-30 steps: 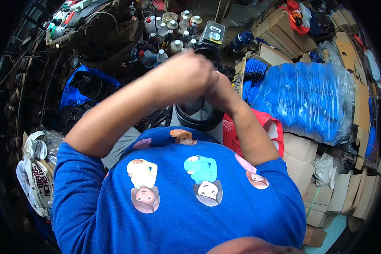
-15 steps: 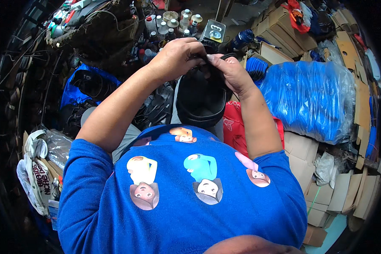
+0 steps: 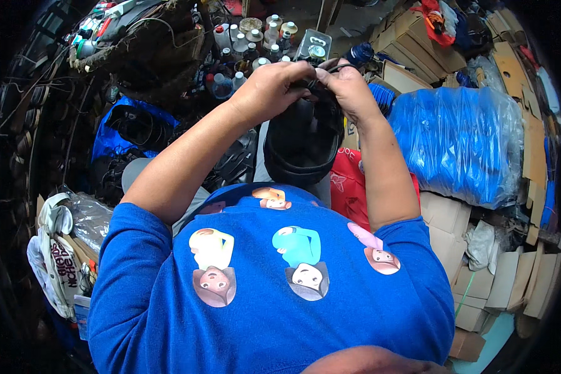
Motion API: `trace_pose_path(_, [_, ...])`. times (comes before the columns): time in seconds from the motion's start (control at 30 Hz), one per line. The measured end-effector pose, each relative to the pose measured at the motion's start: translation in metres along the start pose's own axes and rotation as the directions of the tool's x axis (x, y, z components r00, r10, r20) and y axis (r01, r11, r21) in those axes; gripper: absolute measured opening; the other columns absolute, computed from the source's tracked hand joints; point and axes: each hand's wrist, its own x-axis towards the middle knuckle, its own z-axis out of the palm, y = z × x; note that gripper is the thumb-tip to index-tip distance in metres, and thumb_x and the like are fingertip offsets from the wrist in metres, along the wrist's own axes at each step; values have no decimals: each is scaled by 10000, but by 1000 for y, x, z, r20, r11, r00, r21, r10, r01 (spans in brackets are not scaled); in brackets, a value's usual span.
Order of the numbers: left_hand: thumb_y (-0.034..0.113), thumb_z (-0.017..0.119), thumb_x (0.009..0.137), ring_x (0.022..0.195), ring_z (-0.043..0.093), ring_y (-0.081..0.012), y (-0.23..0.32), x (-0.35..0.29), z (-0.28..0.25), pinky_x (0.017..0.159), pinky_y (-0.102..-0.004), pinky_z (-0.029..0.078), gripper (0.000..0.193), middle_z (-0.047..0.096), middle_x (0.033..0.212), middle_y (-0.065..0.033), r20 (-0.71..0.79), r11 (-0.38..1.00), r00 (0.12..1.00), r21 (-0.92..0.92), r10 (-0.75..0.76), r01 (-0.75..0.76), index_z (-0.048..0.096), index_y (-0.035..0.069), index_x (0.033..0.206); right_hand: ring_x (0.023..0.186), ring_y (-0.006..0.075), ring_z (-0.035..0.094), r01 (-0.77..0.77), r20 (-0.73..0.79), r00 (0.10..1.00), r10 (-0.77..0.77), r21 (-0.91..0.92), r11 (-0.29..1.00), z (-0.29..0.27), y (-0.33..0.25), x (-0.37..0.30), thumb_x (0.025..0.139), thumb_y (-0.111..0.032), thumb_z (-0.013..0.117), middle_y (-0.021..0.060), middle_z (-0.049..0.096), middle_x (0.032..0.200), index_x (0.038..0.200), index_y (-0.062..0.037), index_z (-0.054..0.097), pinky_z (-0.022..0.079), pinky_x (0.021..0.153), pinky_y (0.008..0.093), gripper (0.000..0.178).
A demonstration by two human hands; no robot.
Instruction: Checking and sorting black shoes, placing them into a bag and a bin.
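Between my knees stands a black, soft-looking hollow piece (image 3: 302,171) with a wide round opening and a padded rim, like the shaft of a boot. My left hand (image 3: 271,90) reaches over its far side, fingers bent and pinched on a thin black strip (image 3: 338,66). Close against it, my right hand (image 3: 353,93) grips the same strip between thumb and fingers, and a loop of it sticks up above the knuckles. The thumbs nearly meet. Where the strip joins the black piece is hidden behind my fingers.
Several bottles (image 3: 255,38) and a clear container (image 3: 315,47) stand beyond my hands. To the right lie a plastic-wrapped blue bundle (image 3: 455,146), cardboard boxes (image 3: 411,47) and a red bag (image 3: 349,187). A blue bag (image 3: 115,134) with black items sits left.
Both hands have shifted slightly right together with the black piece. The strip's loop now shows more above my right hand.
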Motion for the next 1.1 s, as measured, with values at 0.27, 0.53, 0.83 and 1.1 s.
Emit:
trace_pose_path(0.27, [138, 625, 767, 891, 575, -272, -1, -4, 12, 804, -364, 458, 294, 596, 954, -87, 15, 846, 940, 431, 340, -313, 600, 106, 1059, 702, 102, 499, 10, -138, 990, -42, -230, 973, -15, 19, 8, 786, -196, 680, 41, 534, 748, 836, -13, 511, 411, 615, 228, 254])
trace_pose_path(0.53, [151, 626, 753, 928, 559, -262, -4, 3, 11, 832, -359, 438, 301, 567, 1002, -84, 194, 769, 940, 541, 279, -340, 596, 76, 1043, 711, 164, 543, 106, 113, 992, -59, -471, 876, -18, -2, -13, 740, -107, 620, 74, 561, 764, 861, -12, 515, 432, 640, 282, 186])
trace_pose_path(0.83, [285, 512, 895, 738, 556, -173, -13, 28, 5, 652, -285, 430, 295, 616, 865, -67, 314, 829, 865, -290, -390, 479, 629, 19, 948, 819, 224, 521, 374, 317, 626, -713, -924, -82, 6, -2, -38, 635, -107, 643, 28, 536, 807, 776, -146, 613, 387, 739, 369, 149])
trace_pose_path(1.1, [280, 542, 884, 715, 506, -96, -22, 29, 17, 639, -232, 400, 268, 582, 814, -25, 453, 437, 671, -521, -586, 733, 616, 26, 930, 778, 240, 543, 316, 125, 747, -653, -931, 182, 11, 23, -29, 657, -182, 674, 46, 560, 777, 762, -104, 634, 386, 732, 369, 136])
